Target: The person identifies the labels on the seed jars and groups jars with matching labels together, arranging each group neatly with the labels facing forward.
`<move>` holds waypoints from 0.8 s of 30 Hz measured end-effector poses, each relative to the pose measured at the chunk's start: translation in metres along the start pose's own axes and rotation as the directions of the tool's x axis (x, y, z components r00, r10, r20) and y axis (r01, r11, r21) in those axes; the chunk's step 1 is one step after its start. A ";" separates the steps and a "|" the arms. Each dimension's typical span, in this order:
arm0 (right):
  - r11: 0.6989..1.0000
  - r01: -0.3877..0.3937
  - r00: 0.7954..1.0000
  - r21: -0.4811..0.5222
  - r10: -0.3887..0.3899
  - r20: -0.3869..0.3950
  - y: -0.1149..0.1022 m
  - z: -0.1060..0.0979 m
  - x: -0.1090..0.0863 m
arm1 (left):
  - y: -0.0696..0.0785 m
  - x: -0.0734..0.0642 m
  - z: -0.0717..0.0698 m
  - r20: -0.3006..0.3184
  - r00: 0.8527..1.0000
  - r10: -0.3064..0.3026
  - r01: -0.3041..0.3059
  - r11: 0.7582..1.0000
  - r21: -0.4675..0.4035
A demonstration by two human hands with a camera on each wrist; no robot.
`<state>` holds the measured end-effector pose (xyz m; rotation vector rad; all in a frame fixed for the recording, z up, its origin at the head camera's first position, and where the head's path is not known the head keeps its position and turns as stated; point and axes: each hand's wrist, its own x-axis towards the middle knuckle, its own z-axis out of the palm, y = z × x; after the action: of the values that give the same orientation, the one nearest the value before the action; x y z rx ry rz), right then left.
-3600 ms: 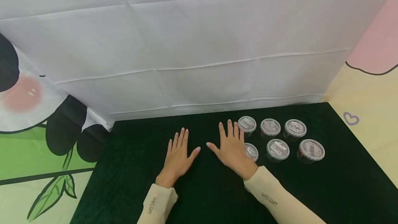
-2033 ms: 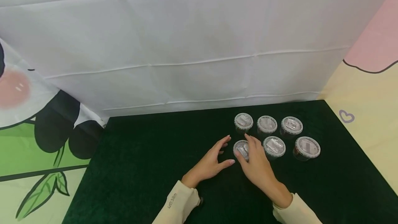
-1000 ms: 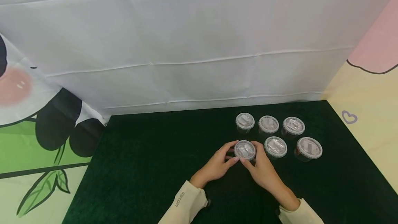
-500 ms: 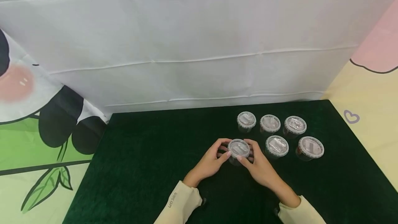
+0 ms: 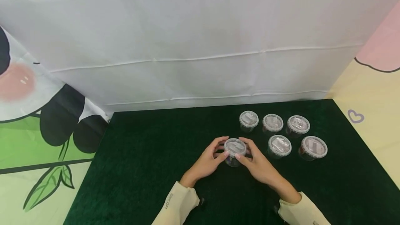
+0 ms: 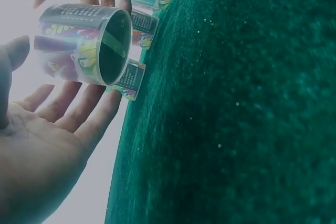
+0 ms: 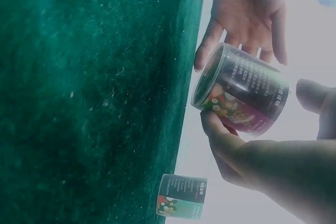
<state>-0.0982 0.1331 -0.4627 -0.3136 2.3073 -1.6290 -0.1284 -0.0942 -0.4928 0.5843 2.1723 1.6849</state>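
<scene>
Both hands hold one small clear plastic tub [image 5: 235, 147] with a clear round lid, between them above the table. My left hand [image 5: 204, 160] has its thumb and fingers round the tub's left side. On the opposite side my right hand [image 5: 260, 165] grips it the same way, its thumb near the lid's front edge. In the left wrist view the tub [image 6: 84, 43] shows a printed label and its bare underside, clear of the green cloth. The right wrist view shows the tub [image 7: 244, 90] with a dark label panel and a colourful fruit-like print.
Several similar lidded tubs stand in two rows at the right: a back-row tub [image 5: 248, 121] and a front-row tub [image 5: 279, 146] are among the closest. Dark green cloth [image 5: 150, 148] covers the table. A white sheet [image 5: 200, 61] hangs behind its back edge.
Both hands have left their flat, spread pose, reached right to the front row's leftmost tub and gripped it. The tub has been lifted and carried left, away from the others.
</scene>
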 end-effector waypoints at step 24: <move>0.997 -0.018 1.000 0.070 0.019 -0.002 -0.011 0.008 0.010 | 0.000 -0.007 -0.002 -0.123 0.991 -0.051 0.030 0.986 -0.165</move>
<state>-0.1050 0.1190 -0.4555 -0.2734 2.2427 -1.6979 -0.1235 -0.0996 -0.4927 0.3955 2.0884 1.9024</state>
